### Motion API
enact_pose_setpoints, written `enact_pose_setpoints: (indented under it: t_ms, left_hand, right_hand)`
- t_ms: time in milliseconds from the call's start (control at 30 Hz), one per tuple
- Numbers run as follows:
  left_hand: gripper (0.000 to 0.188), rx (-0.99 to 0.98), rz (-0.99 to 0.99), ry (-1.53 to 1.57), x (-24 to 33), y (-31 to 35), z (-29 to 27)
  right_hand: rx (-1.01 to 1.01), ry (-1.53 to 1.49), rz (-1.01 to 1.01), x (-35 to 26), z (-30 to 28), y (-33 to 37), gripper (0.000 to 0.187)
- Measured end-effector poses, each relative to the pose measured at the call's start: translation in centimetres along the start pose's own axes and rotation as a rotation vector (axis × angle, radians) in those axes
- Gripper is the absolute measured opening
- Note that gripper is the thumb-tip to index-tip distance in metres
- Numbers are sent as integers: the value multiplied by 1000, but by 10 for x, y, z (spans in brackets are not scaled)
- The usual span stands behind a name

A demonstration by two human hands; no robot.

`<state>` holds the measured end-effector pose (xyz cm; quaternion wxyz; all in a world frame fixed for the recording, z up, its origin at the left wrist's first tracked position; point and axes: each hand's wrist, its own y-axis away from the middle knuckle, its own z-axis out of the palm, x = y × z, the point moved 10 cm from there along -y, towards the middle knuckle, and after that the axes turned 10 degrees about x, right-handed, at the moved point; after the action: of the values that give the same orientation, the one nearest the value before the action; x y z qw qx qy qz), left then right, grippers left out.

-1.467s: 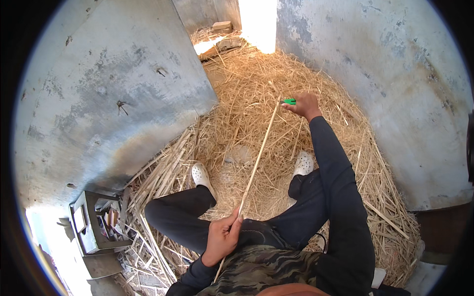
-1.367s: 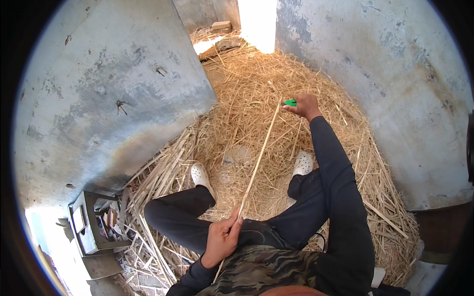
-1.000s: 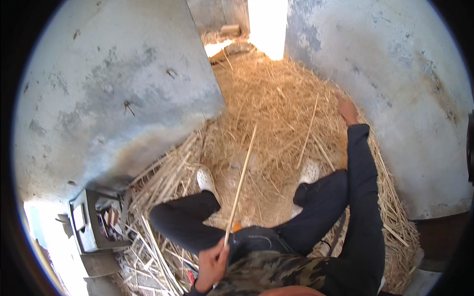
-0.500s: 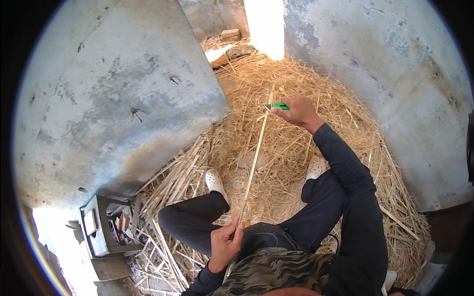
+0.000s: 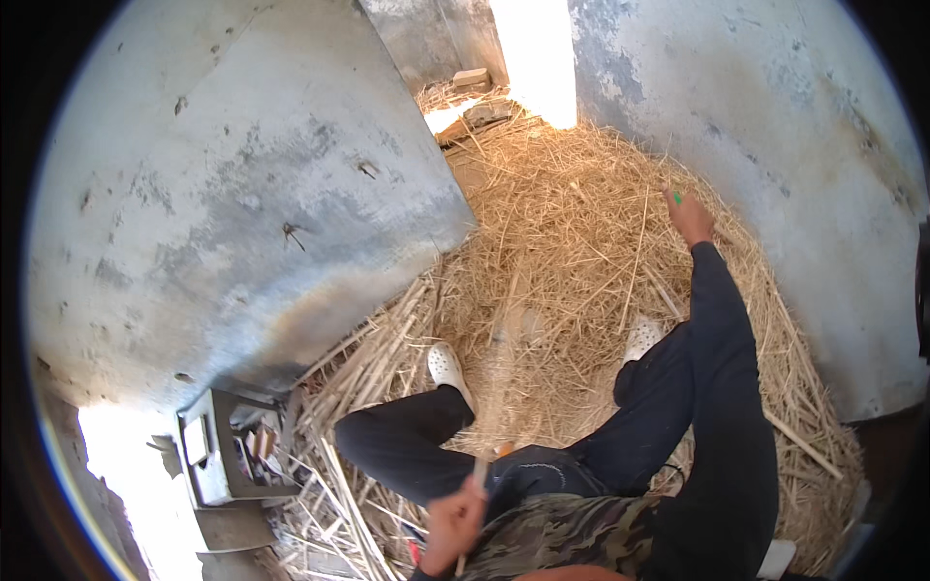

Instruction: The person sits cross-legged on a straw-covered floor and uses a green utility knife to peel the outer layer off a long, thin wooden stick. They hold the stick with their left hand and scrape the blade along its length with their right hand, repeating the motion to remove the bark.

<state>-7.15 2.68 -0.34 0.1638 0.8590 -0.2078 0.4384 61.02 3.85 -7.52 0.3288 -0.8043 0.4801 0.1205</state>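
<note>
My left hand (image 5: 455,523) is closed around a thin pale strip, perhaps split bamboo or cane (image 5: 480,471), low in front of my lap. The strip's far part is smeared by motion over the floor between my feet. Out to the far right, my right hand (image 5: 693,221) is closed on a green-handled knife (image 5: 677,198). Only a bit of its green handle shows, and the blade cannot be made out. The knife is well apart from the strip. A small orange thing (image 5: 505,449) sits by my lap, just beyond my left hand.
Loose straw-like shavings (image 5: 572,228) cover the floor. Longer split strips (image 5: 378,358) lie at the left. A grey box with odds and ends (image 5: 218,455) stands at the lower left. Worn walls (image 5: 281,165) flank me. My white clogs (image 5: 449,371) rest on the shavings; bricks (image 5: 472,77) lie far off.
My right hand has swung right with the knife, away from the strip. My left hand has moved down and nearer my body, and the strip now blurs. The view has shifted slightly.
</note>
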Motion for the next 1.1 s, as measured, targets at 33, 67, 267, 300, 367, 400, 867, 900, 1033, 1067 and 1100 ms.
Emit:
enact_pose_setpoints:
  t_ms: [33,67,267,300,367,400,867,900,1033,1067,1100]
  left_hand:
    - [26,110,-71,-27,-7,-16,-10]
    - [27,138,-189,-58,5,-36,-15]
    - [31,101,9,358,42,-94,23]
    - [31,115,14,396,42,-94,26]
    - [31,105,21,353,42,-98,30]
    - [32,90,-4,406,42,-103,35]
    - [32,186,136,337,71,-122,41]
    - [32,194,148,300,73,-120,39]
    - [32,188,203,271,87,-123,40]
    - [32,185,178,261,83,-121,38]
    - [32,182,168,262,84,-123,38]
  right_hand:
    - [15,57,-92,10,-6,21,83]
    - [-41,103,-82,21,-5,42,82]
    - [-267,-134,-265,-126,-32,79,79]
    - [-259,-276,-317,-154,-42,99,78]
    - [-327,-356,-499,-202,-59,133,76]
    - [-337,-414,-578,-218,-65,154,73]
    - [-225,-376,-837,-279,-92,232,67]
    - [-234,-385,-868,-283,-95,241,67]
    - [-198,-425,-827,-282,-90,227,69]
    - [-202,-426,-808,-283,-91,225,69]
    - [-240,-370,-784,-277,-83,226,69]
